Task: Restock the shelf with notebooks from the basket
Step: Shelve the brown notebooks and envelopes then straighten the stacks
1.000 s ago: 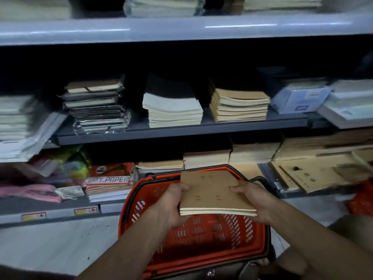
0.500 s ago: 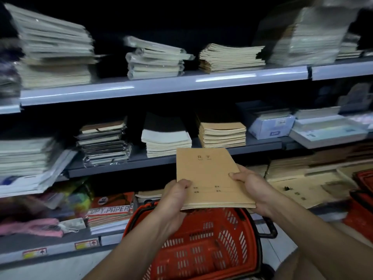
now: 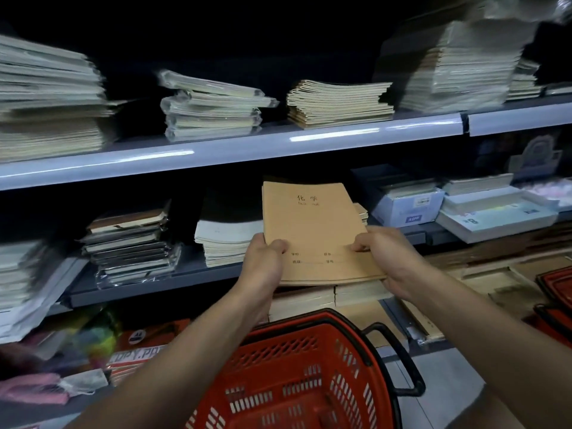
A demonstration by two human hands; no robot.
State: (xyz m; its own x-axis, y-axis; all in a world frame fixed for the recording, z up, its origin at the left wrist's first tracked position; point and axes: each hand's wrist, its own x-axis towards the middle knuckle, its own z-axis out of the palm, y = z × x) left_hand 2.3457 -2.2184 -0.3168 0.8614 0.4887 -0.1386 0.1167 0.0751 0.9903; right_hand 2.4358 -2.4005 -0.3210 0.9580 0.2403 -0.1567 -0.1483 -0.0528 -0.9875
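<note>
Dim stationery shelf (image 3: 235,151) — brown notebooks (image 3: 312,233) between both hands, left (image 3: 263,264) and right (image 3: 391,261) gripping opposite edges.

Copy-paper packs (image 3: 140,354) and a pink cloth (image 3: 34,390) at lower left, white boxes (image 3: 408,207) at right

We cannot count the notebooks (image 3: 312,233) our hands hold; they hide the pile behind. The basket (image 3: 297,376) is cut off below, and the upper-right stacks (image 3: 464,63) blur.

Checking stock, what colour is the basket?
Red basket with a black handle, head view.
</note>
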